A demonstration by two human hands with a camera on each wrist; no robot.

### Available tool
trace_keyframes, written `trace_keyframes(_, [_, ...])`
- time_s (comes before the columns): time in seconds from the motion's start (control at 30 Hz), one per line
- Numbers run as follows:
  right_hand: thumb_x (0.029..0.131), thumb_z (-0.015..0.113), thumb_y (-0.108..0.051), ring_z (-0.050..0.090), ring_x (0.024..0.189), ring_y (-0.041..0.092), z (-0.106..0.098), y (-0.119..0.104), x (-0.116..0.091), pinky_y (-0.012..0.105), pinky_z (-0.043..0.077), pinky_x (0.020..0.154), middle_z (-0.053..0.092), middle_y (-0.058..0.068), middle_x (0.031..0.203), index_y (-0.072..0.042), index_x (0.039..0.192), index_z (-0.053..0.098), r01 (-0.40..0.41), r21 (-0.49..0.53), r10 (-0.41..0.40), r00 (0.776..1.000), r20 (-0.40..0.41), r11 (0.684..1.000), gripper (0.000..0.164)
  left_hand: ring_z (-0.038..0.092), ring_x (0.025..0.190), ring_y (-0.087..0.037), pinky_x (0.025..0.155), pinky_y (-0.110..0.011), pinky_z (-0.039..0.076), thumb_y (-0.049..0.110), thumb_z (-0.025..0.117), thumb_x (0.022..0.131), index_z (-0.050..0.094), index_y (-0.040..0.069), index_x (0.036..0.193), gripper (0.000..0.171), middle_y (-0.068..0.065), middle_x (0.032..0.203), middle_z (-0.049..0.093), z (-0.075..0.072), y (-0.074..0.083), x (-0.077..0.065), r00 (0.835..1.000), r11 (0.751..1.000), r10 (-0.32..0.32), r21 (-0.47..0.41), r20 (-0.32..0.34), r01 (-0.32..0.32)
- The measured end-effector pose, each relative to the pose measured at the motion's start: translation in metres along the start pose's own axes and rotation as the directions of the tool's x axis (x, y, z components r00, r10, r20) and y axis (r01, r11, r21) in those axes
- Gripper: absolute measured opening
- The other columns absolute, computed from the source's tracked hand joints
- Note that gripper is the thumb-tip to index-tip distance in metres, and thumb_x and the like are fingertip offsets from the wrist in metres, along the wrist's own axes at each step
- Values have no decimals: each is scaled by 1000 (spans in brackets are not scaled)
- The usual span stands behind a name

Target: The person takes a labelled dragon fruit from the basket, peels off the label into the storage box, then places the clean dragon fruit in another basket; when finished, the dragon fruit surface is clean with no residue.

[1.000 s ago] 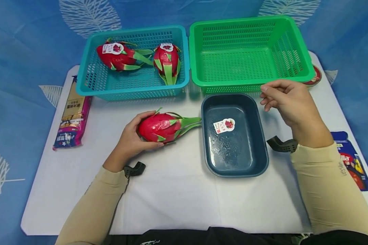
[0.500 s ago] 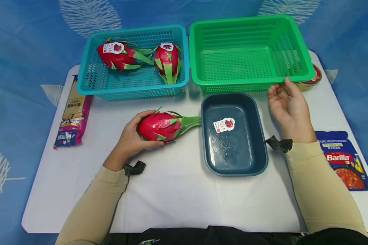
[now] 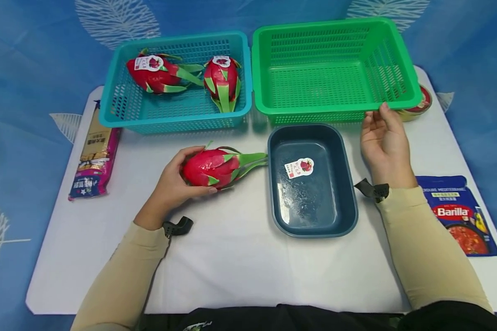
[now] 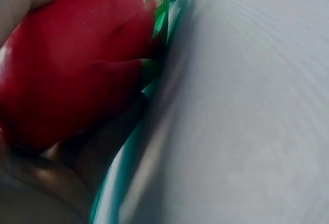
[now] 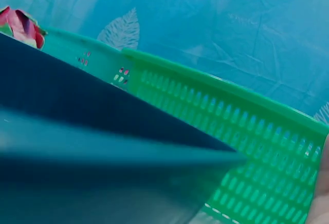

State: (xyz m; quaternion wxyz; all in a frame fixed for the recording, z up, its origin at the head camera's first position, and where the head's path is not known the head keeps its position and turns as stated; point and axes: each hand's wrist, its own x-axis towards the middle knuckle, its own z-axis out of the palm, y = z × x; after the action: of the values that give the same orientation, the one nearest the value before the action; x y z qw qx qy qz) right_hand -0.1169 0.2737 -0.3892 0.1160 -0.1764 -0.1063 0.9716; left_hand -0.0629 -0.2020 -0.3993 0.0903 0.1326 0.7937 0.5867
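In the head view, my left hand grips a red dragon fruit from its left side, thumb below. Its green leaf tips point toward a dark blue tub. The left wrist view shows the same dragon fruit close up against the palm. My right hand, palm up, holds the front rim of the green basket near its right corner, with thumb at the rim and curled fingers just under it. A white fruit label lies in the tub.
A turquoise basket with two labelled dragon fruits stands at the back left. A pink packet lies at the left, a blue Barilla pouch at the right. A round tin sits partly behind the green basket.
My right hand has moved up from beside the tub to the green basket's front rim and turned palm up, then stayed there. The left hand keeps its grip on the dragon fruit.
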Motion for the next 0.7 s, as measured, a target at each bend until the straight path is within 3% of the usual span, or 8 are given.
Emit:
trace_keyframes(0.2, [97, 69, 11, 69, 80, 33, -2, 5, 1, 33, 60, 65, 62, 22, 92, 3, 104, 52, 21, -38, -19, 999, 32, 999, 20, 45, 138, -24, 93, -40, 59, 0, 97, 70, 46, 8, 150, 95, -4, 148, 51, -13, 14, 7, 1000, 995, 20, 94, -15, -19])
trace_keyframes(0.4, [99, 67, 9, 69, 81, 32, -2, 4, 1, 32, 61, 65, 62, 22, 94, 3, 105, 52, 30, -54, -28, 998, 47, 998, 17, 44, 139, -27, 92, -32, 58, -10, 94, 67, 48, 9, 148, 95, -6, 148, 51, -32, 45, 22, 988, 985, 152, 84, -12, -150])
trace_keyframes(0.57, [100, 66, 9, 69, 80, 32, -2, 2, 1, 32, 61, 65, 62, 22, 93, 2, 106, 51, 22, -58, -20, 999, 39, 998, 17, 48, 136, -31, 93, -33, 58, -14, 93, 63, 51, 6, 147, 95, -10, 145, 54, -36, 85, 47, 952, 952, 301, 37, 53, -303])
trace_keyframes(0.7, [100, 66, 8, 69, 81, 32, -2, 2, 1, 32, 61, 65, 62, 22, 93, 3, 107, 51, 29, -67, -26, 998, 49, 997, 18, 50, 134, -28, 96, -40, 58, -9, 97, 64, 52, 4, 146, 95, -7, 145, 55, -21, 118, 83, 913, 917, 393, 28, 109, -398])
